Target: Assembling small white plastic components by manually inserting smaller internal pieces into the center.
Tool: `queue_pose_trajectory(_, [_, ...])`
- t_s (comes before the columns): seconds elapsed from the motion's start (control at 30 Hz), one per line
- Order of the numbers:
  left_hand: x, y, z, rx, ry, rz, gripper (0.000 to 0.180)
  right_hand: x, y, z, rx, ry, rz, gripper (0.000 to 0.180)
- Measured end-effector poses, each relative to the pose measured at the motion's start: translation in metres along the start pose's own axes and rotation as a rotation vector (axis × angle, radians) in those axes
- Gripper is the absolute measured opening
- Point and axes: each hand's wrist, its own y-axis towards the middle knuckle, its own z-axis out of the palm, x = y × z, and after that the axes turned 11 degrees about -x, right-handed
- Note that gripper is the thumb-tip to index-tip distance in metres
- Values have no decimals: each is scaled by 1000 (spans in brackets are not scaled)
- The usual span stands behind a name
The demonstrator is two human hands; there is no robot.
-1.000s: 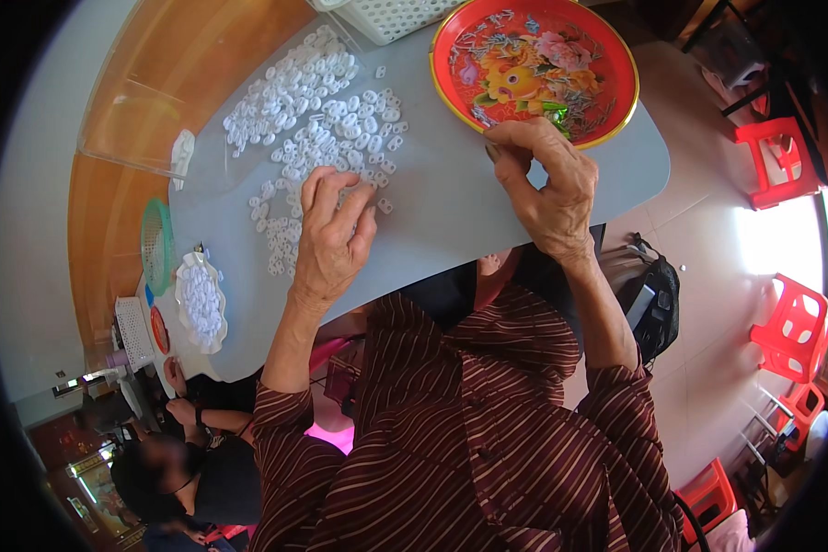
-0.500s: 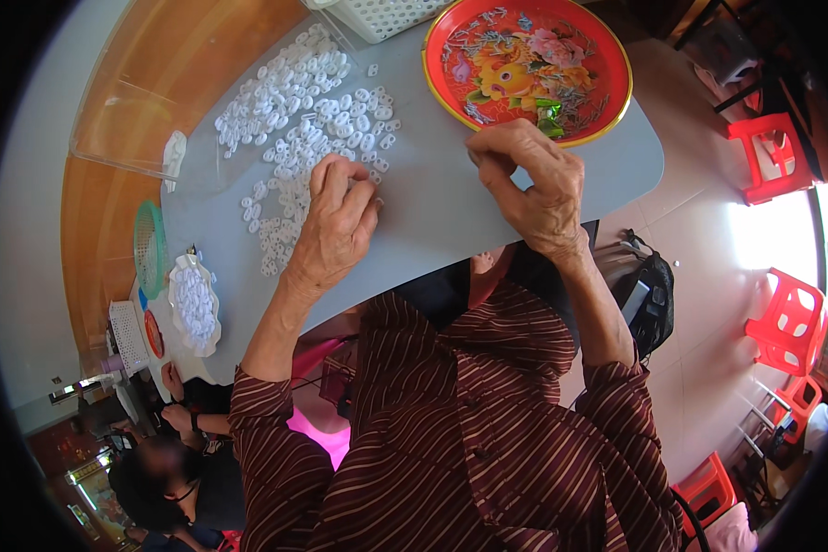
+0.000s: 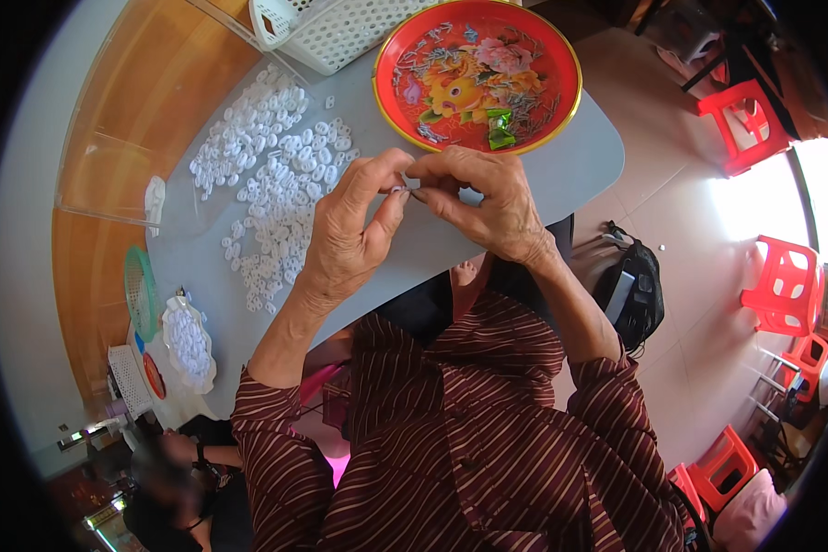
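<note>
Both hands meet over the near part of the grey table, fingertips almost touching. My left hand (image 3: 351, 230) pinches a small white plastic piece (image 3: 398, 189), mostly covered by thumb and forefinger. My right hand (image 3: 488, 198) is closed in a pinch against it; whatever its fingertips hold is too small to make out. Left of my hands spreads a loose heap of small white oval plastic pieces with holes (image 3: 281, 175). Just beyond my right hand lies a round red tray (image 3: 561, 87) with a gold rim and flower print, holding many small grey metal bits and a green shiny wrapper (image 3: 500, 129).
A white perforated basket (image 3: 340, 46) stands at the back beside a clear plastic panel (image 3: 110, 138). At left are a green sieve (image 3: 141, 294) and a dish of white pieces (image 3: 189, 345). A co-worker (image 3: 189, 478) sits lower left. Red stools (image 3: 745, 124) and a black backpack (image 3: 633, 294) are right.
My hands have come together: the right moved left from near the tray, and the left turned toward it. The whole view has shifted slightly, with table items now further left.
</note>
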Motion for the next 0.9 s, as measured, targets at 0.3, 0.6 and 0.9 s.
queue_pose_trajectory(0.3, [12, 1, 6, -13, -59, 28, 29, -1, 0, -4, 21, 33, 125, 17])
queue_pose_trajectory(0.6, [17, -12, 26, -33, -381, -363, 19, 0, -2, -3, -45, 210, 267, 11])
queue_pose_trajectory(0.9, [13, -10, 31, -137, -587, -440, 18, -2, -2, -3, -71, 275, 322, 11])
